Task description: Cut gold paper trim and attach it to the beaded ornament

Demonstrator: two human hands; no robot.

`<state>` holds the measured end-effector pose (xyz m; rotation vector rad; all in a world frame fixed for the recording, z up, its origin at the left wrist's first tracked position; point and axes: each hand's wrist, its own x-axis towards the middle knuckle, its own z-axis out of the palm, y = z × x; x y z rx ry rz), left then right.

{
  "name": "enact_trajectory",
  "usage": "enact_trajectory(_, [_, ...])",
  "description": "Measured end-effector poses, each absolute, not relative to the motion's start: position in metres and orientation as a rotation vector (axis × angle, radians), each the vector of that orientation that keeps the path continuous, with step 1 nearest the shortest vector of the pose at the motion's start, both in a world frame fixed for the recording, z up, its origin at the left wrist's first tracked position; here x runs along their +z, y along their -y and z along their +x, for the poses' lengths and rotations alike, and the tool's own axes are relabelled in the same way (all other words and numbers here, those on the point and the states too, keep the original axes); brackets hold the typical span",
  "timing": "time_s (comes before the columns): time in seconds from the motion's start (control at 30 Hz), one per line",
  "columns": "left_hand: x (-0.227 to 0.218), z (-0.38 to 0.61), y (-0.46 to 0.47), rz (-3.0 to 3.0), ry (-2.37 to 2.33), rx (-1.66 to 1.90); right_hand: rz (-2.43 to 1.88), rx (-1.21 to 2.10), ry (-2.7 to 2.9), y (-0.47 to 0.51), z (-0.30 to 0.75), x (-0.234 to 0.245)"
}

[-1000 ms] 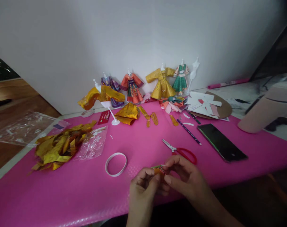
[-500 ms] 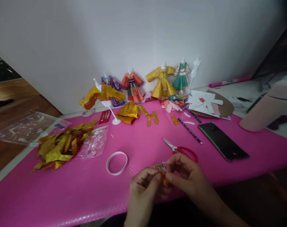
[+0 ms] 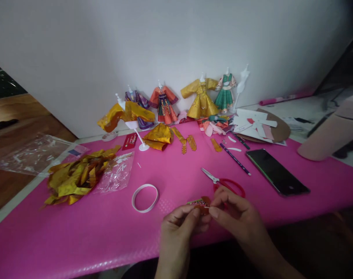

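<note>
My left hand [image 3: 179, 228] pinches a small orange-brown piece of material [image 3: 203, 210] between thumb and fingers, over the table's near edge. The fingers of my right hand [image 3: 237, 217] are closed on a tiny white strip [image 3: 207, 208], whose end shows against the orange-brown piece. Just behind the fingertips is a speckled, green-edged patterned piece [image 3: 195, 202], partly hidden by my left hand. Red-handled scissors [image 3: 214, 177] lie beyond my right hand, blades pointing up and left. Left of my hands lies a white tape ring [image 3: 133, 199].
Doll dresses on small stands, including a yellow one [image 3: 202, 99], line the wall. Gold scraps [image 3: 77, 178] and a plastic bag [image 3: 118, 174] lie left. On the right are a phone [image 3: 276, 172], a pencil [image 3: 235, 159], paper pieces [image 3: 248, 120] and a pink bottle [image 3: 324, 135].
My right hand has moved slightly right, away from my left. The orange-brown piece now lies flatter between the hands, and the white strip's end shows. The view has shifted slightly.
</note>
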<state>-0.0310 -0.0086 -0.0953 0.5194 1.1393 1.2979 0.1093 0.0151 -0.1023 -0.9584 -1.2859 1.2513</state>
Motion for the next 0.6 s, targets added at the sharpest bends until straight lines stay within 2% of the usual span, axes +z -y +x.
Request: enact_trajectory(0.6, [-0.0964, -0.024, 0.0125, 0.587, -1.137, 1.355, -0.979, 1.24, 1.282, -0.019, 0.1071, -0.1062])
